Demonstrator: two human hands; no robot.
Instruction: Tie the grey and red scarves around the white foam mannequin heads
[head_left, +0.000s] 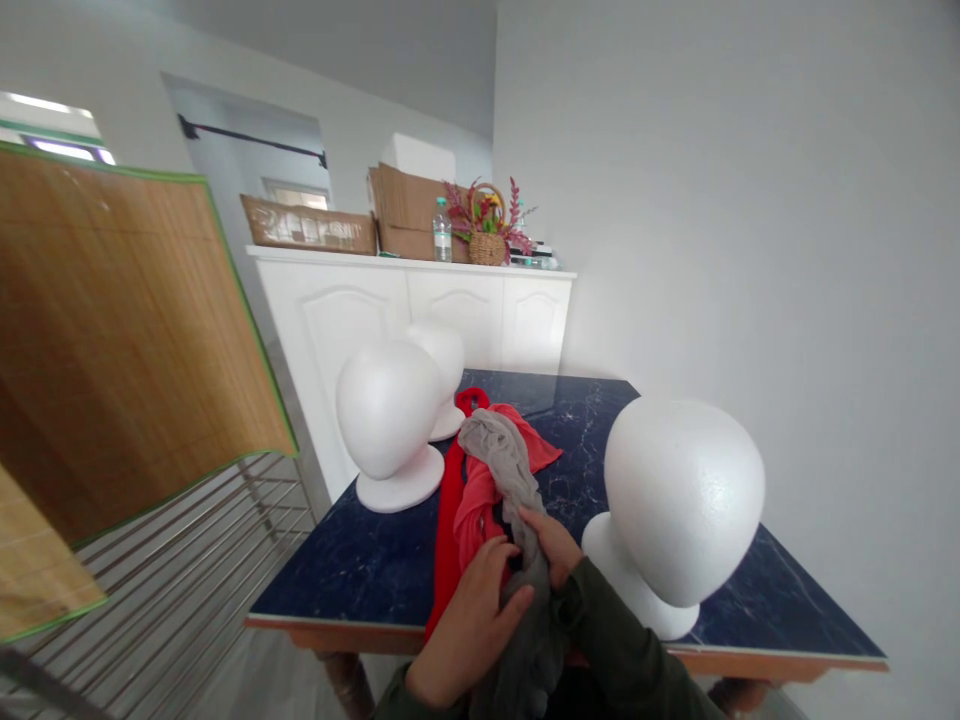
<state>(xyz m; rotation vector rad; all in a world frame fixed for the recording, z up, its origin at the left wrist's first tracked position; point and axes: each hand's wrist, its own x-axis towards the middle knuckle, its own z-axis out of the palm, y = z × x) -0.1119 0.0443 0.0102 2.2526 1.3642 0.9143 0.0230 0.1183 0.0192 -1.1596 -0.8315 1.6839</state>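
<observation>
"Where was your gray scarf (514, 462)?"
"It lay on the red cloths (478, 500) on the blue table (352, 575) and ran past the edge near you."
"How were your hands?"
"Your right hand (553, 548) held the scarf. Your left hand (476, 615) was by it, its grip loose and wide. I couldn't tell if it touched."

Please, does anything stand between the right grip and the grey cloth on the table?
Nothing visible does: the right grip is touching the grey cloth. The nearest white head form stands to the right, outside that contact.
</observation>
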